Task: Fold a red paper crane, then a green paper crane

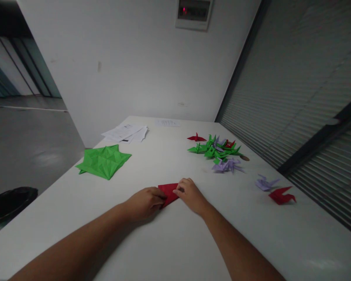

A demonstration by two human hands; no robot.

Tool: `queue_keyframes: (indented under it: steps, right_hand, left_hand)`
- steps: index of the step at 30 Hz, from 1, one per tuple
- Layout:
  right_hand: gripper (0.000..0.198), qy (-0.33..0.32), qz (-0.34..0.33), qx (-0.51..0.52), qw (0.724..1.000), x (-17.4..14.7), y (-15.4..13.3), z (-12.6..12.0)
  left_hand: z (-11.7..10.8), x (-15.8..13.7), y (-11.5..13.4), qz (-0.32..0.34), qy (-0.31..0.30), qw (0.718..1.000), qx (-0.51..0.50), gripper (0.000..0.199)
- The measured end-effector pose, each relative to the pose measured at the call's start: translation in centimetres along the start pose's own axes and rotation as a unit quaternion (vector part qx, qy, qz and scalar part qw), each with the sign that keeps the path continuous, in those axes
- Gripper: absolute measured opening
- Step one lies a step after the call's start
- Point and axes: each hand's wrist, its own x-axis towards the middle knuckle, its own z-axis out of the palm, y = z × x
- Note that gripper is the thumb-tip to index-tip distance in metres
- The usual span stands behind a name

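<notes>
A folded piece of red paper (169, 190) lies on the white table between my two hands, its flat face turned up. My left hand (146, 203) rests at its left edge, fingers curled onto the paper, with the fingertips partly hidden. At the right corner, the thumb and fingers of my right hand (190, 195) are pinched on the paper. Creased green paper sheets (103, 160) lie to the left of my hands. Beyond my right hand is a pile of folded paper cranes (215, 148) in green, purple and red.
A purple crane (265, 182) and a red crane (281, 196) sit near the table's right side, beside the window blinds (295, 97). Printed papers (125, 132) lie at the back left. Off the left edge stands a bin with a black liner (11, 201). A wall closes the far end.
</notes>
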Motion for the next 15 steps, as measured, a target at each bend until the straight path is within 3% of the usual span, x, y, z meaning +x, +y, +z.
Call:
queue_keyframes:
  steps: [5,10,15]
  right_hand:
    - [0.02,0.017,0.027,-0.031,0.999,0.06,0.36,0.55]
    - [0.021,0.017,0.037,-0.053,0.998,0.01,0.26,0.58]
    - [0.023,0.018,0.023,-0.083,0.996,0.02,0.29,0.43]
  left_hand:
    - [-0.18,0.04,0.45,-0.031,0.007,0.999,-0.004,0.045]
    - [-0.08,0.04,0.48,0.035,0.018,0.999,0.023,0.029]
    - [0.12,-0.34,-0.14,0.07,0.017,0.996,0.053,0.026]
